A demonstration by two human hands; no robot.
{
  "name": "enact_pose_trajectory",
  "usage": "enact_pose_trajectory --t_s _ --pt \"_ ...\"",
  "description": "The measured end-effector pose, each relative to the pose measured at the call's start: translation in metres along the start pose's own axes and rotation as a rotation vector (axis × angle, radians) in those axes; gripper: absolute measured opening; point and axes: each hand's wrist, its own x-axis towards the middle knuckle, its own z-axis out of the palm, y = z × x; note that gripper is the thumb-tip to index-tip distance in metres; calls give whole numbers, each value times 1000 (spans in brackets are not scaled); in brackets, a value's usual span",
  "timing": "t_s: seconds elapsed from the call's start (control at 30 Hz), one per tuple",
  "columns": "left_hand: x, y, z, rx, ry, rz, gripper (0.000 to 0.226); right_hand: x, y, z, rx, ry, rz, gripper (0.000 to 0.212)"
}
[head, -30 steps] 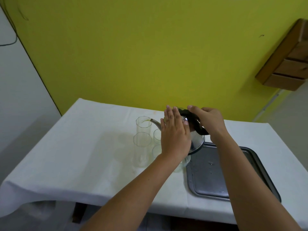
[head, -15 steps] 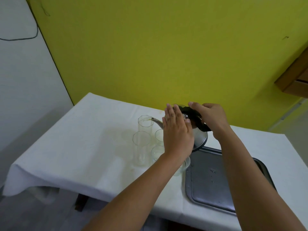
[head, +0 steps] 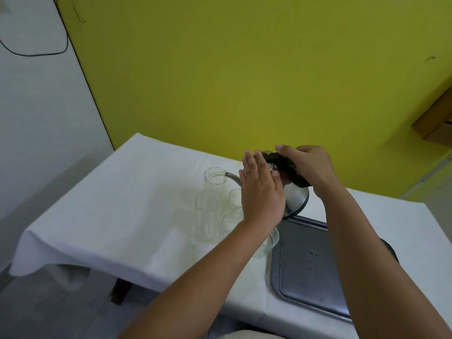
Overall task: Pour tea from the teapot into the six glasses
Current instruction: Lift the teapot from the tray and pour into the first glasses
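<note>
At the left of the frame the white tablecloth [head: 102, 216] hangs over the table edge, and nothing stands on this part. Going right, toward the centre, we see the group of clear glasses. The far glass [head: 215, 176] stands at the back of the group, and the thin spout [head: 232, 178] of the steel teapot [head: 294, 198] reaches over its rim. A pale stream seems to enter it, but the level of tea we cannot tell. In front of it stands a tall glass [head: 208, 206], and beside it two more rims show partly; the rest of the six are hidden under our left arm, except one low glass [head: 269, 241] near the tray.

Our left hand [head: 261, 194] lies flat with the fingers open and together, pressing on the lid side of the teapot. Our right hand [head: 310, 167] is closed around the handle, which is wrapped in a dark cloth [head: 286, 167], and it holds the pot tilted to the left.

Compared with one second ago, the hands, the spout and the glasses keep almost the same relation; only the view turns a little. So we judge the pouring into the far glass continues, and the other glasses wait.

At the lower right the metal tray [head: 310, 277] is wet with some drops.
</note>
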Motion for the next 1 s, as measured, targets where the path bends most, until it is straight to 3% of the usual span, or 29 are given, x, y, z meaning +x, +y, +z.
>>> enact_pose_trajectory --t_s 0.5,1.0 --pt "2 -6 -3 -31 5 -11 54 5 -8 6 -146 12 -61 49" --pt "6 -9 -1 -53 50 -25 55 9 -13 11 -177 3 -100 55"
